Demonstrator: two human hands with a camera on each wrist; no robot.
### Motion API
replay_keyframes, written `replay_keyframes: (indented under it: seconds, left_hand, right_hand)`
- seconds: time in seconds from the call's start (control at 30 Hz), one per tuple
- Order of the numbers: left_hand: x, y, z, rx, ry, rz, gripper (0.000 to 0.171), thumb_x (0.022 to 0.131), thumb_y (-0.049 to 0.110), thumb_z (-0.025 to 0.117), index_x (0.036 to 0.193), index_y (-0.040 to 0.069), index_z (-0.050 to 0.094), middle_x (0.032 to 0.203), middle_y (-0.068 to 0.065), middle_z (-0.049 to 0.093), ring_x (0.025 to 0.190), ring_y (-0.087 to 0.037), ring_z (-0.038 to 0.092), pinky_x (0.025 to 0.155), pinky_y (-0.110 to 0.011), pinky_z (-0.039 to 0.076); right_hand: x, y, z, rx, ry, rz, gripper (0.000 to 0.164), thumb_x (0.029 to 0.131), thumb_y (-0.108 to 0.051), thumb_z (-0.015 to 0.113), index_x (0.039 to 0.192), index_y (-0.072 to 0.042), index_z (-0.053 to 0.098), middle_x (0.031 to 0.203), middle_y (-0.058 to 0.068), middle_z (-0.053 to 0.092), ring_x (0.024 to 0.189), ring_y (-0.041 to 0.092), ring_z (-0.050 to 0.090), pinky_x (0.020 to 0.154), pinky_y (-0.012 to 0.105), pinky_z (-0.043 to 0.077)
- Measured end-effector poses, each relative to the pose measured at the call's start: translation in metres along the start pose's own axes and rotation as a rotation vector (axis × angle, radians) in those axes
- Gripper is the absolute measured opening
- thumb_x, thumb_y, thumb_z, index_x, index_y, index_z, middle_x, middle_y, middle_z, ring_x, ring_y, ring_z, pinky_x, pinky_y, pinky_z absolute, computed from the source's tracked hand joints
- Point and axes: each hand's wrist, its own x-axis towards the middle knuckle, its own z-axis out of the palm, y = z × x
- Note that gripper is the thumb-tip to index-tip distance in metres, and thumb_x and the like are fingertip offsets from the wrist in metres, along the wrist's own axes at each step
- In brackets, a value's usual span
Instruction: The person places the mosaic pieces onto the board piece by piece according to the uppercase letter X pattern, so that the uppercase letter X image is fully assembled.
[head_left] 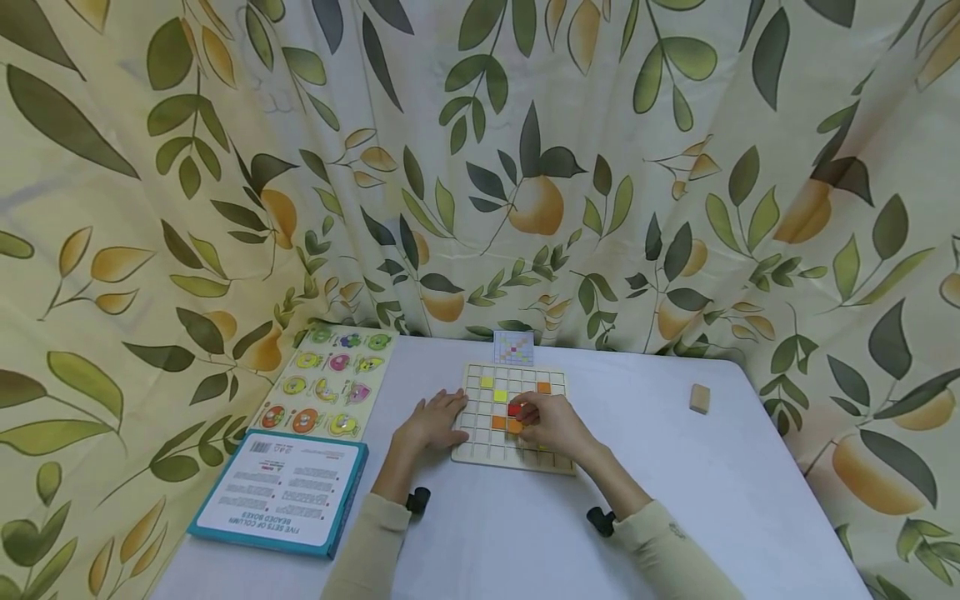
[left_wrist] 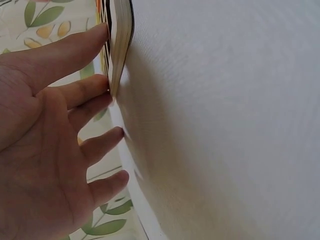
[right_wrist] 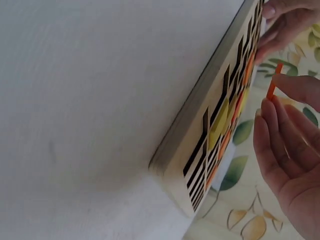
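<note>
A wooden grid board (head_left: pixel 471 454) lies on the white table, with a few coloured square tiles in its cells. Among them are a red tile (head_left: pixel 514 410), a yellow tile (head_left: pixel 500 396) and an orange tile (head_left: pixel 498 423). My left hand (head_left: pixel 431 421) rests at the board's left edge, its fingers loosely spread and touching the rim. Over the board's middle, my right hand (head_left: pixel 558 423) pinches a thin orange tile (right_wrist: pixel 273 85) between thumb and fingertips. In the right wrist view that tile stands on edge, apart from the board. The right hand hides some cells.
Behind the board stands a small pattern card (head_left: pixel 513 348). To the left are a blue-edged box (head_left: pixel 277 492) and a sheet of fruit pictures (head_left: pixel 326 383). A small wooden block (head_left: pixel 700 398) lies at the far right. A leaf-patterned curtain (head_left: pixel 480 183) hangs behind the table.
</note>
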Motion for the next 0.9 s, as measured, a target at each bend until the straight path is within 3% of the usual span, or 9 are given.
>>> replay_keyframes:
  seconds: [0.33,0.9]
  left_hand:
    - [0.002,0.0,0.002,0.017,-0.003,-0.008,0.074,0.1,0.038,0.07,0.162,0.012,0.039,0.171,-0.005,0.031,0.159,-0.033,0.022,0.125,-0.063,0.02]
    - [-0.003,0.0,-0.001,0.005,0.006,0.014,0.071,0.101,0.036,0.069,0.161,0.009,0.04,0.17,-0.008,0.032,0.158,-0.035,0.023,0.125,-0.064,0.02]
  right_hand:
    - [0.01,-0.015,0.018,-0.026,-0.041,-0.072,0.048,0.077,0.001,0.088,0.123,-0.001,0.071,0.094,0.003,0.075,0.085,0.016,0.072,0.076,0.026,0.061]
    - [0.028,-0.021,0.043,0.021,-0.12,-0.058,0.046,0.082,0.0,0.087,0.125,-0.002,0.07,0.095,0.004,0.075,0.082,0.01,0.07,0.072,0.023,0.06]
